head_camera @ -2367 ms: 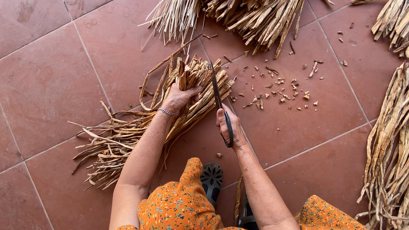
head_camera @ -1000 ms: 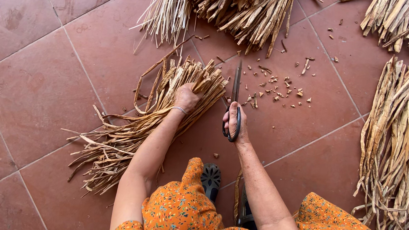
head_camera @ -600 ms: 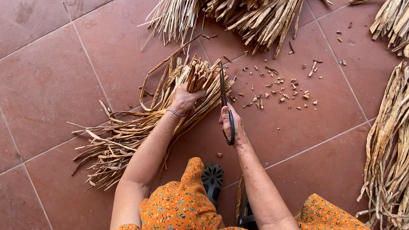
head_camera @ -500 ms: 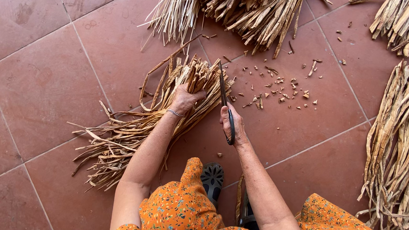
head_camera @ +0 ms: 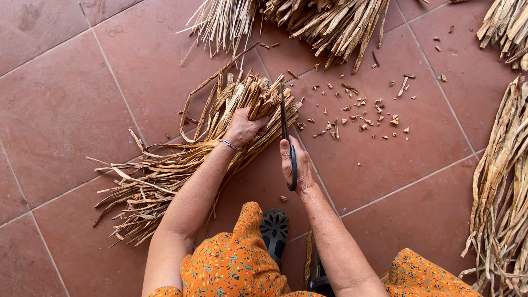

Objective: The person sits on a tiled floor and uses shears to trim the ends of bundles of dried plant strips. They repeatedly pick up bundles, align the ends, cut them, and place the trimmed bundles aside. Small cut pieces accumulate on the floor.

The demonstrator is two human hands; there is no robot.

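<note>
- The left hand (head_camera: pixel 244 126) is closed over the upper end of a bundle of dried, straw-coloured plant strips (head_camera: pixel 178 168), pinning it against the red tiled floor (head_camera: pixel 49 101).
- That bundle lies slantwise on the floor: its gripped end points up and to the right, and its loose, frayed tail fans out toward the lower left.
- The right hand (head_camera: pixel 292 162) is wrapped round the dark handles of a pair of long scissors (head_camera: pixel 286 134); the blades run up from the hand and meet the bundle's uneven end just beside the left hand's fingers. Whether the blades stand open or closed I cannot tell.
- The step in hand looks like trimming the ragged tips at the bundle's held end, judging from how the blades are set across them.
- A scatter of small cut chips (head_camera: pixel 368 115) lies on the tiles just right of the blades, which fits that reading.
- The next cut calls for a firm, steady hold on the bundle, the tips kept level, and the left fingers clear of the blades, since they sit very near them.
- More heaps of the same strips lie apart: one at the top (head_camera: pixel 319 13) and a long one down the right edge (head_camera: pixel 514 192).
- The person's orange flowered garment (head_camera: pixel 233 273) and a dark sandal (head_camera: pixel 275 227) show at the bottom.
</note>
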